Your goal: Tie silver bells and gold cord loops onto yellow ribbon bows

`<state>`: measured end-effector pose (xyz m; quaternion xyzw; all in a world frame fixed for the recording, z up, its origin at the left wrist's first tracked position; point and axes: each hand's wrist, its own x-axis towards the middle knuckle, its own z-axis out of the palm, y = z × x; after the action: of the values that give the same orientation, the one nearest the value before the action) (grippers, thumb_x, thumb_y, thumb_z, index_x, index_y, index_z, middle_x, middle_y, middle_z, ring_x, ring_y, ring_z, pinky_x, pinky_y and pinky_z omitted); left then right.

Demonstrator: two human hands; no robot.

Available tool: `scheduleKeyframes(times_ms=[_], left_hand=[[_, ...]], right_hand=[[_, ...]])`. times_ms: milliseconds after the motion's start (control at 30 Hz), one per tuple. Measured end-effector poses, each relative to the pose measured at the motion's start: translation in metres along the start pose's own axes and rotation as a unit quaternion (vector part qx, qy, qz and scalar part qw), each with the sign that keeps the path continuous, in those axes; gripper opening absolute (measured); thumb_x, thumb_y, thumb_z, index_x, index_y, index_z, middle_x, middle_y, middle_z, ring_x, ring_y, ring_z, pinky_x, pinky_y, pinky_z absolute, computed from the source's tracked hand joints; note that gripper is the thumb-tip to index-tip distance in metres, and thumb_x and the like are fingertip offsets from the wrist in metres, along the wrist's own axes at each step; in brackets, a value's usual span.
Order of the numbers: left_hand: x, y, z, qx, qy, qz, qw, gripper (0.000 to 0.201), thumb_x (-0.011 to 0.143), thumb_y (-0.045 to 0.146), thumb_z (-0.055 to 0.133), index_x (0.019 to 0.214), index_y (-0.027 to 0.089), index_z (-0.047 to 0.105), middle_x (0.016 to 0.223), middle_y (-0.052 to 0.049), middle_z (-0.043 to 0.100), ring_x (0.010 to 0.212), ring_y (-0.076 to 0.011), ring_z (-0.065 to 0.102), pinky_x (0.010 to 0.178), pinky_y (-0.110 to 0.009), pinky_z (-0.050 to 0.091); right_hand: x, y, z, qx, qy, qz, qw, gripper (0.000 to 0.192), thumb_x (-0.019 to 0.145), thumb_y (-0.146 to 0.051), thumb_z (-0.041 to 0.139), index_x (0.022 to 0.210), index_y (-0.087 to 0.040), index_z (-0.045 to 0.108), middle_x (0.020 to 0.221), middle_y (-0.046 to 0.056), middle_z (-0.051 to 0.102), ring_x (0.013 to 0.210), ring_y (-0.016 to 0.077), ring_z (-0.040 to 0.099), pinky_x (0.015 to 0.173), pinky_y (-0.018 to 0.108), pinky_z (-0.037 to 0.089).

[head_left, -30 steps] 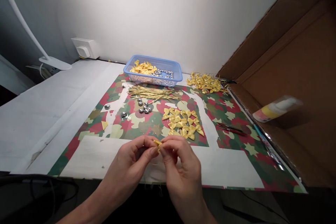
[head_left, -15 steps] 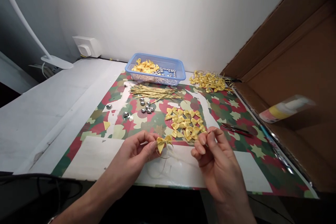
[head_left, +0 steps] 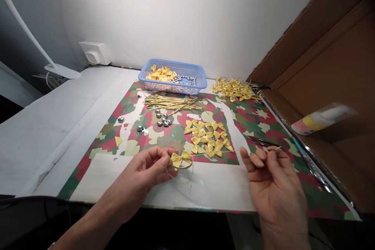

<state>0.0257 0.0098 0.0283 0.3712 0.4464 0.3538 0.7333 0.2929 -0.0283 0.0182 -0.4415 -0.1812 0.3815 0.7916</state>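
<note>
With the bow (head_left: 181,159) pinched in the left hand (head_left: 146,170) over the table's near edge and the thread (head_left: 216,152) gripped taut by the right hand (head_left: 271,172), the thread could be snapped or the bow pulled free.

The left hand (head_left: 146,170) sits near the centre, forearm running in from the near left, fingers curled, thumb and forefinger pinched together. The right hand (head_left: 274,181) is well apart to the right, back toward the camera, fingers bent, fingertips (head_left: 258,159) pinched and raised.
</note>
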Motion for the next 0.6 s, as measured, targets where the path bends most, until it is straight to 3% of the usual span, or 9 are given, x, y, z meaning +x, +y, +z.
scheduleKeyframes(times_ms=[233,400,500,600], left_hand=[[0.000,0.002,-0.003,-0.033,-0.019,-0.009,0.999,0.027,0.092,0.038,0.076,0.080,0.017,0.063,0.109,-0.005,0.062,0.093,-0.0161,0.058,0.085,-0.029,0.062],[0.000,0.005,-0.004,-0.006,-0.008,-0.030,1.000,0.027,0.094,0.041,0.074,0.084,0.018,0.063,0.097,-0.003,0.061,0.089,-0.0145,0.055,0.068,-0.016,0.058],[-0.001,0.006,-0.004,0.030,0.001,-0.014,0.999,0.028,0.094,0.044,0.073,0.086,0.018,0.064,0.092,-0.003,0.061,0.088,-0.0146,0.055,0.061,-0.012,0.053],[-0.002,0.006,-0.002,0.067,0.001,-0.007,0.998,0.030,0.095,0.046,0.070,0.088,0.018,0.065,0.096,-0.004,0.062,0.090,-0.0152,0.057,0.066,-0.014,0.055]], right_hand=[[0.011,-0.010,-0.028,-0.025,0.056,-0.046,0.997,0.024,0.077,-0.021,0.086,0.088,-0.021,0.064,0.073,-0.007,0.059,0.062,0.0066,0.055,0.094,0.039,0.064],[0.016,-0.016,-0.042,-0.039,0.070,-0.060,0.995,0.020,0.078,-0.018,0.082,0.087,-0.023,0.065,0.075,-0.008,0.059,0.062,0.0071,0.054,0.099,0.041,0.060],[0.016,-0.017,-0.047,-0.056,0.067,-0.064,0.994,0.022,0.077,-0.021,0.083,0.090,-0.024,0.065,0.073,-0.008,0.060,0.060,0.0073,0.053,0.090,0.037,0.062],[0.007,-0.014,-0.041,-0.123,0.022,-0.065,0.990,0.039,0.077,-0.025,0.085,0.110,-0.031,0.065,0.067,-0.009,0.060,0.057,0.0096,0.055,0.076,0.032,0.063]])
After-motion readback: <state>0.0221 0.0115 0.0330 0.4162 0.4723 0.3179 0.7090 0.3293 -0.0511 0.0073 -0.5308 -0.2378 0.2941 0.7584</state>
